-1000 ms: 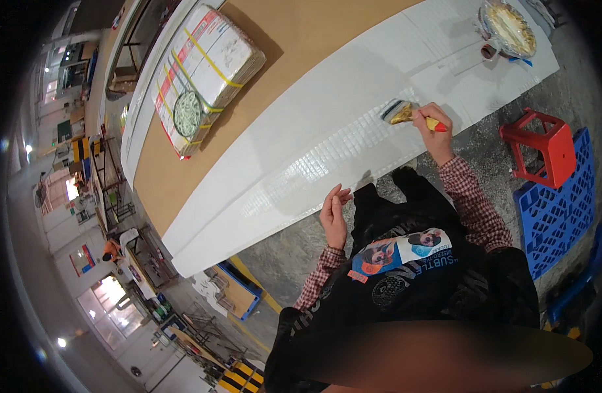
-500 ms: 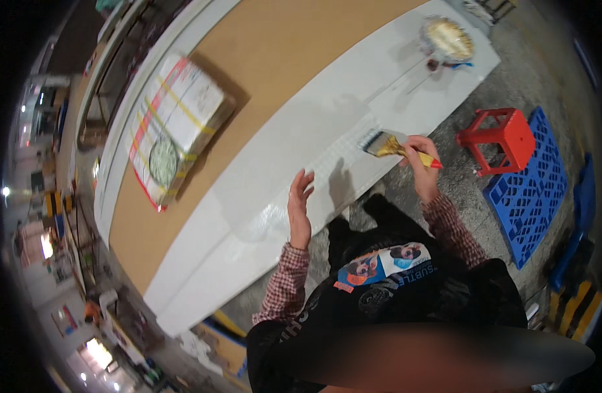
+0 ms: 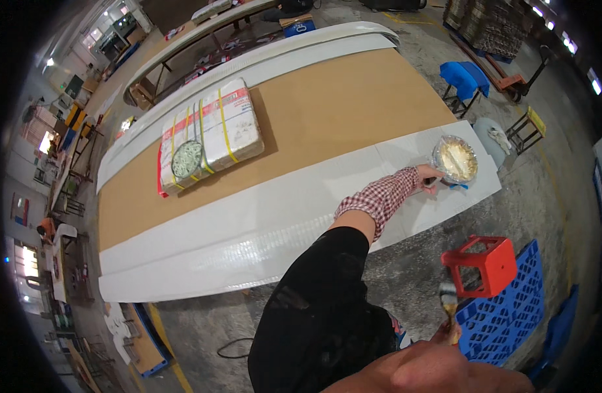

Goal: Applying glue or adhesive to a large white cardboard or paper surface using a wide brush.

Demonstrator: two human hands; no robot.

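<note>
My left arm, in a plaid cuff, stretches across the white sheet strip [image 3: 268,242] to its far right end. There my left hand [image 3: 427,175] has its fingers apart beside a round bowl [image 3: 455,159] lined with clear plastic, with pale cream-coloured contents. A small blue object [image 3: 458,187] lies by the bowl's base. Low in the view, close to my body, my right hand [image 3: 447,334] is closed round the handle of a flat paintbrush [image 3: 449,301], bristles upward. A glossy wet-looking patch shows on the white strip.
A strapped white package [image 3: 232,128] with a round pale-green item [image 3: 187,159] on it rests on the brown board [image 3: 353,92]. Right of me are a red plastic stool [image 3: 497,265] and a blue pallet [image 3: 510,314]. Another stool [image 3: 529,128] and a pallet truck [image 3: 514,82] stand farther off.
My left hand has gone from above the strip's middle to beside the bowl. My right hand has drawn the paintbrush back off the strip toward my body. The view has turned.
</note>
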